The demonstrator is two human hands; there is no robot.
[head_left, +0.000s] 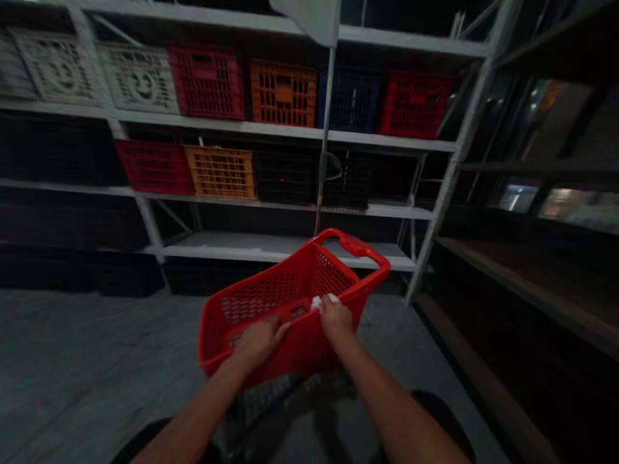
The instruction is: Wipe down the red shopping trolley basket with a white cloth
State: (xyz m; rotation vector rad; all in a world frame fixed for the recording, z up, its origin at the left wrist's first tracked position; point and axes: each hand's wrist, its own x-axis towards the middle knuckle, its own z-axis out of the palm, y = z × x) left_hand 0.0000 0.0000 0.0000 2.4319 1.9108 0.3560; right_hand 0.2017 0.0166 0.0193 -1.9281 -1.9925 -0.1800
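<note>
A red plastic shopping basket point(271, 299) with a red handle at its far end sits tilted in front of me, low in the middle of the view. My left hand point(258, 341) rests on its near rim with fingers curled over the edge. At the rim a little to the right, my right hand point(335, 317) is closed on a small white thing point(316, 301) that I cannot make out. Below the basket lies a dark mesh object point(285, 393), partly hidden by my forearms.
White metal shelving point(290, 132) fills the wall ahead, holding red, orange, blue, white and black crates point(283, 93). A thin upright pole point(325, 148) stands before it. A dark wooden shelf unit point(532, 277) runs along the right. Grey concrete floor point(87, 361) spreads to the left.
</note>
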